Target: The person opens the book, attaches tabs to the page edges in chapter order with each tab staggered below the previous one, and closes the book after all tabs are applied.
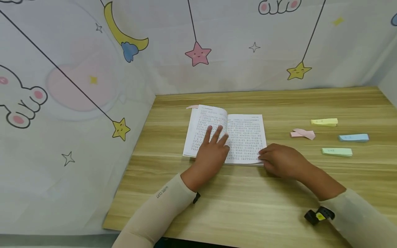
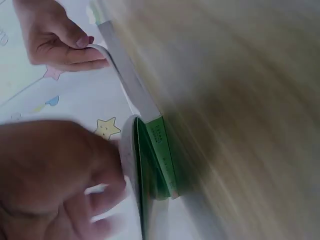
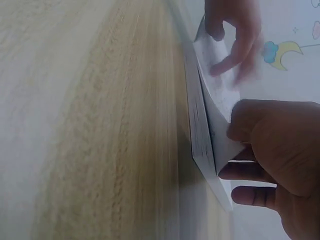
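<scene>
An open book (image 1: 245,137) with printed pages lies on the wooden table, its green cover and spine (image 2: 162,150) visible in the left wrist view. Over the left page, near the middle fold, my left hand (image 1: 212,151) rests with its fingers spread and fairly straight. At the lower right corner my right hand (image 1: 283,160) pinches the page edge between thumb and fingers. The right wrist view shows the pinched pages (image 3: 220,135) lifted and bent away from the stack below. A pink paper tab (image 1: 193,107) sticks out past the book's top left.
Right of the book lie small sticky-note strips: pink (image 1: 302,134), yellow (image 1: 324,122), blue (image 1: 353,137) and green (image 1: 337,152). A cartoon-printed cloth (image 1: 229,72) hangs behind and left of the wooden table (image 1: 248,199).
</scene>
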Demonstrator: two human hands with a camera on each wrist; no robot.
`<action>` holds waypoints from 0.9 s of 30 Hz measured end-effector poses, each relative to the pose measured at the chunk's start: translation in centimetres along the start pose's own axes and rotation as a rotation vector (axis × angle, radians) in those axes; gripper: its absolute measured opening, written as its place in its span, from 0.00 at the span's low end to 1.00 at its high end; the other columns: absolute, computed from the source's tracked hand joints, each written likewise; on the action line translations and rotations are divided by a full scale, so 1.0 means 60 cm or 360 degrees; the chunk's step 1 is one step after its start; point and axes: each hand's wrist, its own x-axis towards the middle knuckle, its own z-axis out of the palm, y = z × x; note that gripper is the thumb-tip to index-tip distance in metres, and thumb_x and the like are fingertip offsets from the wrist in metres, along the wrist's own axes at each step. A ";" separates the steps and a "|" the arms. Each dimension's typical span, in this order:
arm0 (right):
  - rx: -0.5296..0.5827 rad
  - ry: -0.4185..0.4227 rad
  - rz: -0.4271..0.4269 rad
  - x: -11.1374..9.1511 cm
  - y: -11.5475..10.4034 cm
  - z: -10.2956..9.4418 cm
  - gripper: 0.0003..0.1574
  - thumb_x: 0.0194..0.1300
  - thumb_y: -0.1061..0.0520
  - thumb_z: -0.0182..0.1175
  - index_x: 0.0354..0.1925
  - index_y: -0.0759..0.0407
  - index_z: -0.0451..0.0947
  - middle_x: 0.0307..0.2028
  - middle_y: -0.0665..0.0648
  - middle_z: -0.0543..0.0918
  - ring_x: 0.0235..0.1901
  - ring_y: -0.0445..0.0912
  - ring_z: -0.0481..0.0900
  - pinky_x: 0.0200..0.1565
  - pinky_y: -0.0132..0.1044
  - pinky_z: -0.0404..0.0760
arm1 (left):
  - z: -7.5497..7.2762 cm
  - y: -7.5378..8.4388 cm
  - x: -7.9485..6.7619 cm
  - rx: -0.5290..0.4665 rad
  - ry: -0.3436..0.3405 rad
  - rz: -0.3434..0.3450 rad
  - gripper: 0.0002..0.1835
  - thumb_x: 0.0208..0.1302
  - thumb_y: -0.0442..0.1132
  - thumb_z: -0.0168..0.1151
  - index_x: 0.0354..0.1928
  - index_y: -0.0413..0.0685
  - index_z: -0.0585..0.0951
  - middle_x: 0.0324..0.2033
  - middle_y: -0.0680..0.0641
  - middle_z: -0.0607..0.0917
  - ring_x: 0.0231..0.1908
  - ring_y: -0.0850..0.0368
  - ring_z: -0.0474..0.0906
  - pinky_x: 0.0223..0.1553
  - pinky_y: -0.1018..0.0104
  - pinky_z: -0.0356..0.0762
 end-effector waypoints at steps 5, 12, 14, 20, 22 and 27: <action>-0.0032 0.0095 0.0003 0.007 -0.006 -0.008 0.06 0.58 0.61 0.62 0.36 0.55 0.82 0.34 0.49 0.81 0.35 0.43 0.77 0.36 0.40 0.76 | 0.006 0.016 0.005 -0.0300 -0.0180 -0.0062 0.23 0.64 0.57 0.54 0.53 0.51 0.77 0.53 0.52 0.76 0.57 0.51 0.69 0.50 0.55 0.72; -0.0014 0.0281 0.0075 0.009 -0.012 -0.015 0.11 0.54 0.58 0.68 0.38 0.53 0.81 0.38 0.49 0.80 0.42 0.46 0.76 0.39 0.42 0.76 | 0.015 0.017 0.014 -0.0398 -0.0155 -0.0113 0.29 0.55 0.70 0.55 0.47 0.56 0.78 0.43 0.53 0.74 0.39 0.56 0.69 0.23 0.60 0.71; -0.0005 0.0325 0.0136 0.006 -0.012 -0.015 0.22 0.54 0.56 0.69 0.49 0.54 0.78 0.45 0.52 0.78 0.45 0.49 0.75 0.38 0.44 0.76 | 0.015 0.012 0.013 -0.0425 -0.0155 -0.0117 0.27 0.57 0.69 0.54 0.47 0.58 0.79 0.44 0.54 0.74 0.40 0.57 0.70 0.24 0.59 0.72; -0.0013 0.0440 0.0152 -0.004 -0.003 -0.012 0.41 0.49 0.56 0.72 0.61 0.52 0.69 0.57 0.58 0.69 0.50 0.52 0.73 0.33 0.44 0.78 | 0.017 -0.004 0.008 -0.0612 -0.0169 -0.0188 0.29 0.58 0.68 0.52 0.54 0.59 0.77 0.53 0.56 0.75 0.51 0.58 0.72 0.33 0.57 0.76; -0.0015 0.0464 0.0130 -0.008 0.001 -0.010 0.43 0.47 0.56 0.73 0.61 0.54 0.68 0.57 0.58 0.69 0.43 0.51 0.76 0.28 0.41 0.77 | 0.018 -0.008 0.008 -0.0684 -0.0134 -0.0230 0.32 0.59 0.65 0.54 0.62 0.57 0.71 0.55 0.54 0.75 0.51 0.57 0.73 0.34 0.58 0.76; -0.0040 0.0459 0.0033 -0.013 0.006 -0.006 0.37 0.47 0.57 0.72 0.58 0.55 0.73 0.56 0.59 0.70 0.41 0.51 0.75 0.28 0.39 0.76 | 0.024 -0.014 0.008 -0.0680 0.0239 -0.0344 0.52 0.59 0.48 0.60 0.73 0.49 0.35 0.65 0.38 0.60 0.57 0.45 0.68 0.37 0.57 0.77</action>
